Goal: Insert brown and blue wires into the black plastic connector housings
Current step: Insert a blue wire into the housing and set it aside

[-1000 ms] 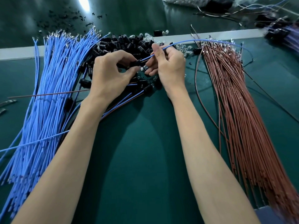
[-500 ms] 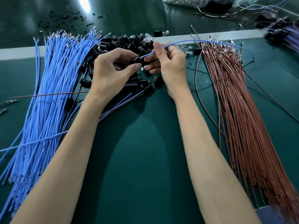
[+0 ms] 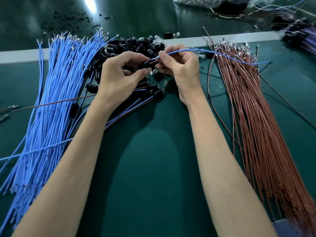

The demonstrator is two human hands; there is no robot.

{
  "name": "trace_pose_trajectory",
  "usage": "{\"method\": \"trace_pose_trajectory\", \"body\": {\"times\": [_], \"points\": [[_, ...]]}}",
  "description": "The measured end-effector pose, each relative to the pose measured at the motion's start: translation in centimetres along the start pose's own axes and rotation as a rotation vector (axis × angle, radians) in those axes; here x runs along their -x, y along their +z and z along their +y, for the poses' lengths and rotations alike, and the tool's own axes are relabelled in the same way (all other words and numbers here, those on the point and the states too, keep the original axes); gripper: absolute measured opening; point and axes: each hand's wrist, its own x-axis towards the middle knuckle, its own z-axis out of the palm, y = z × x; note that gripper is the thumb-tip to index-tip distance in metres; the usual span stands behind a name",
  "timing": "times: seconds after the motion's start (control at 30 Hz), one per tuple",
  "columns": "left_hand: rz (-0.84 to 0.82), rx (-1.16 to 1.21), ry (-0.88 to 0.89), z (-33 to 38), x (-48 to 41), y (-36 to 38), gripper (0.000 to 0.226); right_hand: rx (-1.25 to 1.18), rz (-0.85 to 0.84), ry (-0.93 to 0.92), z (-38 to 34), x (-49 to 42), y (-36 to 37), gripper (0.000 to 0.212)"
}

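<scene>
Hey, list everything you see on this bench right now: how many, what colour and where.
blue wires: many, blue, bundle at left
brown wires: many, brown, bundle at right
loose housings: many, black, heap at top centre
small clear parts: several, clear, beside that heap
finished assemblies: several, black with blue and brown leads, near side of heap
stray brown wire: one, brown, across the blue bundle
held housing: one, black, centre
held blue wire: one, blue, trailing right over the brown bundle
mat: one, green, underneath
left hand: grips held housing
right hand: pinches held blue wire
</scene>
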Motion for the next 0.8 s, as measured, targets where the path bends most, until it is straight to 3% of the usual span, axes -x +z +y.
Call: {"method": "trace_pose_trajectory", "body": {"times": [0.3, 0.57, 0.8], "points": [[-0.013, -0.002, -0.001, -0.17, -0.05, 0.18, 0.019, 0.213, -0.085, -0.082, 0.31, -0.04, 0.27, 0.02], [-0.005, -0.011, -0.009, -0.2, -0.2, 0.26, 0.018, 0.067, -0.052, -0.035, 0.23, -0.16, 0.02, 0.018], [-0.019, -0.019, -0.007, -0.58, -0.04, 0.16, 0.017, 0.161, -0.134, -0.03, 0.3, 0.17, 0.13, 0.013]]}}
